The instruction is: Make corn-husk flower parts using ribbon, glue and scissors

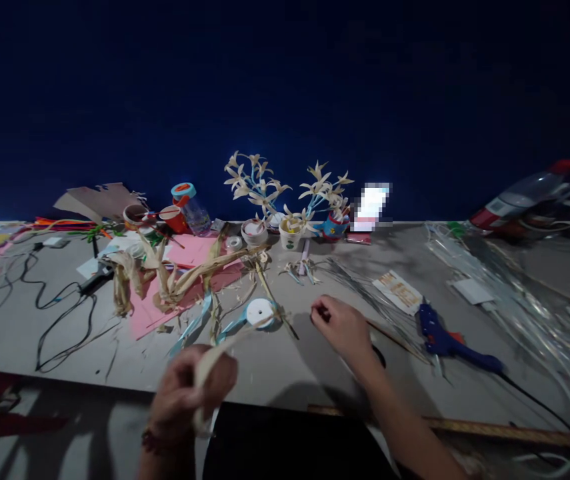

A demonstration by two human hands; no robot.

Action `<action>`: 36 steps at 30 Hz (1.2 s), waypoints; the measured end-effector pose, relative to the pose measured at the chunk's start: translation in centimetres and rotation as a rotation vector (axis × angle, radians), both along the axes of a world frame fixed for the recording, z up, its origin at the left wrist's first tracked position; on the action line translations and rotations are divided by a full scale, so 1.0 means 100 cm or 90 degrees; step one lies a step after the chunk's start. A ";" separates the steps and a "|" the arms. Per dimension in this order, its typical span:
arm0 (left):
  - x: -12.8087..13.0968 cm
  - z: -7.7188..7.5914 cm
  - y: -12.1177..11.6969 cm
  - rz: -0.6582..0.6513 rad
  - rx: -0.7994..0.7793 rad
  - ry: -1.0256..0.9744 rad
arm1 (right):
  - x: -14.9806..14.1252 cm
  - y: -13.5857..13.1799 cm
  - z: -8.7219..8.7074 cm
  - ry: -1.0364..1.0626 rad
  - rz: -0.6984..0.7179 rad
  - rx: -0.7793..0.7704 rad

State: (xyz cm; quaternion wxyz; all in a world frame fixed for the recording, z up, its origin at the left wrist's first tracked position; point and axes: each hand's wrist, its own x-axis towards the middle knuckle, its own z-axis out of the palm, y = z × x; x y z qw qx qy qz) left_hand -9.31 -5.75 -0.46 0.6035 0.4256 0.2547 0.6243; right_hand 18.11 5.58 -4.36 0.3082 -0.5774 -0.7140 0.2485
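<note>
My left hand point(177, 383), low at the table's front edge, is closed on a pale corn husk strip point(209, 363). One end of the strip hangs below the fingers, and the other reaches toward a roll of light blue ribbon point(261, 312). My right hand point(342, 327) rests over the table to the right of the roll, its fingers curled inward; anything inside them is hidden. Just left of the roll lies loose blue ribbon point(199, 325). Dried corn husks point(167, 277) are heaped on pink paper point(139, 313) at the left.
Husk flowers point(257, 177) stand in cups at the back. A blue glue gun point(437, 333) and thin wires point(365, 293) lie right of my right hand. Clear plastic wrap point(505, 313) and a bottle point(515, 197) occupy the far right. Black cables point(39, 320) trail at left.
</note>
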 end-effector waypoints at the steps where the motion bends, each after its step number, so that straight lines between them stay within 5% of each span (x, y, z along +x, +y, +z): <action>1: -0.013 0.005 -0.002 0.030 0.058 -0.023 | 0.010 0.003 -0.001 0.005 -0.029 0.002; 4: -0.041 0.015 0.005 0.197 0.103 -0.030 | 0.031 0.006 -0.004 0.181 -0.069 -0.110; 7: -0.046 0.008 0.032 0.389 0.000 0.236 | 0.034 -0.002 -0.009 0.407 -0.008 -0.282; 10: -0.034 -0.011 0.067 0.314 -0.081 0.634 | 0.027 -0.014 -0.013 0.486 0.030 -0.331; 12: -0.020 -0.023 0.082 0.362 -0.062 0.781 | 0.022 -0.022 -0.014 0.539 0.033 -0.343; 14: 0.000 -0.029 0.085 0.400 -0.058 0.776 | 0.019 -0.029 -0.014 0.580 0.032 -0.345; 15: 0.013 -0.030 0.082 0.354 -0.057 0.724 | 0.018 -0.032 -0.014 0.596 0.031 -0.343; 19: 0.068 -0.030 0.061 -0.115 -0.131 0.443 | 0.014 -0.040 -0.012 0.631 0.050 -0.323; 22: 0.094 -0.034 0.049 -0.268 -0.264 0.268 | 0.013 -0.042 -0.011 0.637 0.072 -0.300; 25: 0.104 -0.039 0.045 -0.230 -0.300 0.229 | 0.015 -0.044 -0.010 0.625 0.091 -0.289; 36: 0.109 -0.037 0.048 0.000 0.009 0.594 | 0.020 -0.052 -0.002 0.291 0.097 -0.066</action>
